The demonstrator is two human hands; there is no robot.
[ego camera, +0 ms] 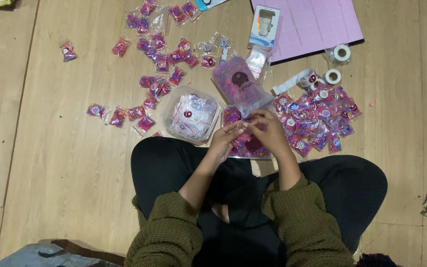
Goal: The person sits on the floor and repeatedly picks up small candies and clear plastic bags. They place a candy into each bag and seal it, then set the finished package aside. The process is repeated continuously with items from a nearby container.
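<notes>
I sit cross-legged on a wooden floor. My left hand point(226, 140) and my right hand point(269, 132) meet in front of me, both pinching the lower edge of a clear plastic pouch point(240, 84) filled with small pink and purple pieces and bearing a dark round sticker. The pouch tilts up and away from me. Under my hands sits a clear tray point(230, 114) holding loose pink and purple pieces. To its left stands a clear square tub point(173, 103) with small packets inside.
Several small pink packets point(156, 54) lie scattered on the floor ahead and left; a denser pile with round stickers point(322, 116) lies on the right. Sticker rolls point(333, 76), a small white box point(264, 25) and a pink cutting mat point(315, 22) lie farther off.
</notes>
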